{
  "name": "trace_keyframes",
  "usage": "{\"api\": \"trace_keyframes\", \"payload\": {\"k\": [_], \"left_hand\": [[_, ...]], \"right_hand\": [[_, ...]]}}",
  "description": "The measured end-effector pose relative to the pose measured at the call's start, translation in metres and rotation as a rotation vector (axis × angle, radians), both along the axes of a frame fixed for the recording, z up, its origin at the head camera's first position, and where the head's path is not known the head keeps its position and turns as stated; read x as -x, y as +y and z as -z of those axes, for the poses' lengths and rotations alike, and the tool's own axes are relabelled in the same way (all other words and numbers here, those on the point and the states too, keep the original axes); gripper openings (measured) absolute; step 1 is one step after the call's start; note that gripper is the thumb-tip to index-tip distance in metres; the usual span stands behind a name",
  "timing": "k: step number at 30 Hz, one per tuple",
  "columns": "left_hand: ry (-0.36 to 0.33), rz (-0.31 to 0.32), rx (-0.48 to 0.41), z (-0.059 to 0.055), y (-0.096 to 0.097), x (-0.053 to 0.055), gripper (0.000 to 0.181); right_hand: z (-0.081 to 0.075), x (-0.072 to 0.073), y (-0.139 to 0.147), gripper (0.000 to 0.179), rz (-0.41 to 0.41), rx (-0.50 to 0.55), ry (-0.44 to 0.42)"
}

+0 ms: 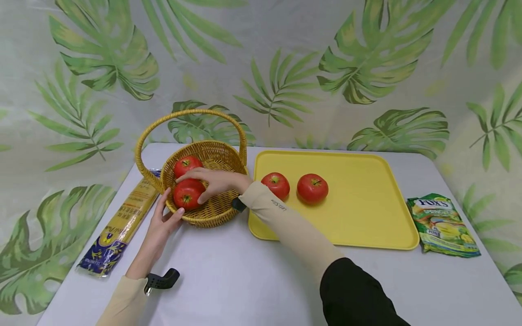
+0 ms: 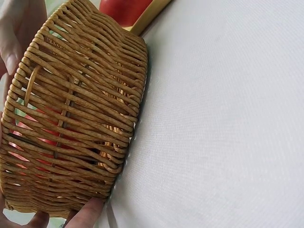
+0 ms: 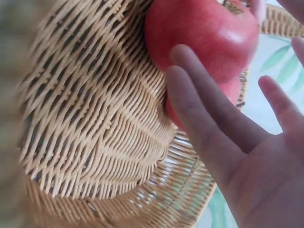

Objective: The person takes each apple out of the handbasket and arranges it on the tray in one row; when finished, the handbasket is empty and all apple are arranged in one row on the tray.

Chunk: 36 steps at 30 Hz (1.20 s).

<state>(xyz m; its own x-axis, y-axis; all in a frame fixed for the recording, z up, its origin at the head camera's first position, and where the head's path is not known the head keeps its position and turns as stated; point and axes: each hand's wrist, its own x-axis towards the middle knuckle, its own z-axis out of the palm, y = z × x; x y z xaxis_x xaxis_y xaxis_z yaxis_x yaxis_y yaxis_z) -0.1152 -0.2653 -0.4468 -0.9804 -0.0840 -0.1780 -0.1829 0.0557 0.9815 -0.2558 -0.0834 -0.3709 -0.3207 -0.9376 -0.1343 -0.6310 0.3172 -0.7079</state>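
A round wicker basket (image 1: 212, 220) with a tall arched handle stands at the left of the table. Inside lie two red apples, one at the back (image 1: 188, 165) and one in front (image 1: 188, 199). My right hand (image 1: 218, 182) reaches in over the front apple. Its fingers look straight and spread in the right wrist view, fingertips (image 3: 183, 54) right at the apple's side. At the basket's left front, my left hand (image 1: 160, 227) grips the rim between thumb and fingers. The left wrist view shows the woven wall (image 2: 85, 109) and fingers at its lower edge.
A yellow tray (image 1: 359, 213) to the right bears two more red apples, one left (image 1: 277, 183) and one right (image 1: 312, 189). A long golden pasta packet (image 1: 122, 222) lies at the left edge. At the far right is a green Fox's bag (image 1: 442, 224).
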Motion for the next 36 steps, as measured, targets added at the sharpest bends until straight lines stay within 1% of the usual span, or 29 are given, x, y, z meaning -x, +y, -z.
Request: {"api": "trace_keyframes", "payload": {"k": [4,11,15,21,27,31,34,36], "left_hand": [[-0.001,0.002,-0.003,0.000,0.000,-0.001,0.074],[0.008,-0.003,-0.013,-0.001,0.000,-0.001,0.074],[0.011,-0.002,-0.018,-0.001,0.000,-0.001,0.074],[0.002,-0.005,-0.011,-0.001,0.001,-0.001,0.074],[0.007,-0.002,-0.002,0.000,0.002,0.000,0.074],[0.013,0.002,0.000,0.000,0.001,0.000,0.073],[0.015,0.003,0.000,0.000,0.001,0.000,0.073],[0.015,0.003,-0.005,0.000,0.001,-0.001,0.074]], "right_hand": [[0.002,0.000,-0.010,0.072,-0.014,-0.095,0.042],[0.007,0.001,-0.021,0.073,-0.006,-0.220,0.056],[0.009,0.000,-0.025,0.073,0.006,-0.250,0.051],[0.007,0.000,-0.024,0.069,0.055,-0.193,0.000],[0.006,0.004,-0.016,0.064,0.094,-0.151,-0.037],[0.002,0.007,-0.008,0.063,0.116,-0.074,-0.155],[-0.001,0.009,0.000,0.062,0.127,0.008,-0.288],[-0.004,0.010,0.006,0.061,0.112,0.062,-0.333]]}}
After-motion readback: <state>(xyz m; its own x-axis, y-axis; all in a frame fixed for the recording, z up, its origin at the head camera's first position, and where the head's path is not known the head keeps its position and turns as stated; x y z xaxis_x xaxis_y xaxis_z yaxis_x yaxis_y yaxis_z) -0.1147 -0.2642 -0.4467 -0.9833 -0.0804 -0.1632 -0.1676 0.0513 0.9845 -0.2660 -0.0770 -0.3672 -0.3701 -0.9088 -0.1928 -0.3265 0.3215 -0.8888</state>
